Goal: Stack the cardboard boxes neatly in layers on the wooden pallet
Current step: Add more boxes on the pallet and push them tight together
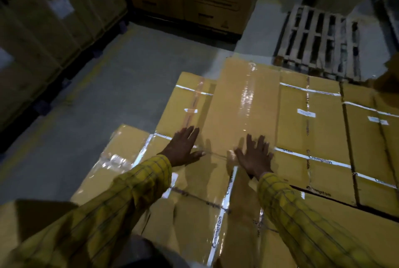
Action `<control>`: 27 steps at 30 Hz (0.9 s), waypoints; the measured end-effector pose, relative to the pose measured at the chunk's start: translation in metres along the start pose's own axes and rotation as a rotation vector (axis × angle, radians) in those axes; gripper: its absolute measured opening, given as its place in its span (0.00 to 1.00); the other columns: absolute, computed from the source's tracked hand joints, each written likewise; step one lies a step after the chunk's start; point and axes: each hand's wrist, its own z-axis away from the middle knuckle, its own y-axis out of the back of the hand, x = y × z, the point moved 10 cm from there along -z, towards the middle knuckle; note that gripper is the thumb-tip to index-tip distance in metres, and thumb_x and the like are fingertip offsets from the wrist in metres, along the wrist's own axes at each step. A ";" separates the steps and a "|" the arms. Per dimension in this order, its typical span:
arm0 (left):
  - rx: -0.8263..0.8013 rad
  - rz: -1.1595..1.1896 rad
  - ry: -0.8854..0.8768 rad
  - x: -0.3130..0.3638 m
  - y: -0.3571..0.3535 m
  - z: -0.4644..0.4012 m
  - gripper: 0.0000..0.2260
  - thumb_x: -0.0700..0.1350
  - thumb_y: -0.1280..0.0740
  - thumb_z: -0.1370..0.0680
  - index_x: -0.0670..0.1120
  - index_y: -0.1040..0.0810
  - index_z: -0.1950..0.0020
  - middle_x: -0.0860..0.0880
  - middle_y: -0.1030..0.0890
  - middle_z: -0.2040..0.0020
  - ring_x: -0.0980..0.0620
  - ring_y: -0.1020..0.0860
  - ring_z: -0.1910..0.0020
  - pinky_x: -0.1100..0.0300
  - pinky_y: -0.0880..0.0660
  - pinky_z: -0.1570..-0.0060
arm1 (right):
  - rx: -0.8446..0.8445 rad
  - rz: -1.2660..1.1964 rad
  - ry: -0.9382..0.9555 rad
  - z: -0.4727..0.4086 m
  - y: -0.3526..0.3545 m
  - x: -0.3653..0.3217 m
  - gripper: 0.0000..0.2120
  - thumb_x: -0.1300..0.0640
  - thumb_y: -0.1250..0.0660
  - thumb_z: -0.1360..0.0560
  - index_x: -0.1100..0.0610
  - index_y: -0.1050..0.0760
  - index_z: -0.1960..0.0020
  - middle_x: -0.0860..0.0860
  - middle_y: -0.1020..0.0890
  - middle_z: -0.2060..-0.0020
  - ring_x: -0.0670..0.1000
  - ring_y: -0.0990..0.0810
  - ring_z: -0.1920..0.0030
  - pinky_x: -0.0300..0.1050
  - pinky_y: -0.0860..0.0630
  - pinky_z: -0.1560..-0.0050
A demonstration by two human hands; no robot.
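Open floor (121,86) left of stacked boxes (313,138); tall cartons (43,30) wall its left; empty pallet (319,41) beyond.

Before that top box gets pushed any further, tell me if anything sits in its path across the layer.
Nothing visible does. Both the left hand and the right hand lie flat at the near end of the top box, and the box tops around and beyond it are flat and bare. The empty pallet sits past the stack on the floor.

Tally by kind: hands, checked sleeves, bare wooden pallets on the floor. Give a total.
Hands: 2 (left hand, right hand)
Checked sleeves: 2 (left sleeve, right sleeve)
Bare wooden pallets: 1 (wooden pallet)
Total: 5
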 end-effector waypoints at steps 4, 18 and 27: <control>0.063 0.021 0.008 -0.026 0.026 0.063 0.47 0.76 0.57 0.22 0.41 0.47 0.16 0.37 0.44 0.17 0.33 0.45 0.19 0.34 0.40 0.25 | 0.059 -0.051 0.214 0.046 0.006 -0.098 0.39 0.35 0.42 0.18 0.47 0.54 0.15 0.57 0.61 0.17 0.64 0.61 0.18 0.69 0.56 0.22; 0.341 0.211 0.307 -0.308 0.091 0.304 0.43 0.68 0.48 0.22 0.41 0.49 0.16 0.37 0.49 0.16 0.36 0.51 0.17 0.42 0.52 0.20 | -0.006 -0.222 0.610 0.199 -0.147 -0.462 0.37 0.41 0.36 0.18 0.50 0.48 0.15 0.55 0.55 0.16 0.58 0.56 0.17 0.54 0.51 0.18; 0.424 0.398 0.811 -0.541 -0.016 0.521 0.38 0.57 0.38 0.17 0.41 0.52 0.16 0.39 0.53 0.16 0.36 0.54 0.17 0.41 0.53 0.20 | -0.356 0.006 0.852 0.296 -0.391 -0.651 0.38 0.41 0.35 0.18 0.51 0.48 0.15 0.55 0.51 0.16 0.59 0.57 0.17 0.54 0.51 0.18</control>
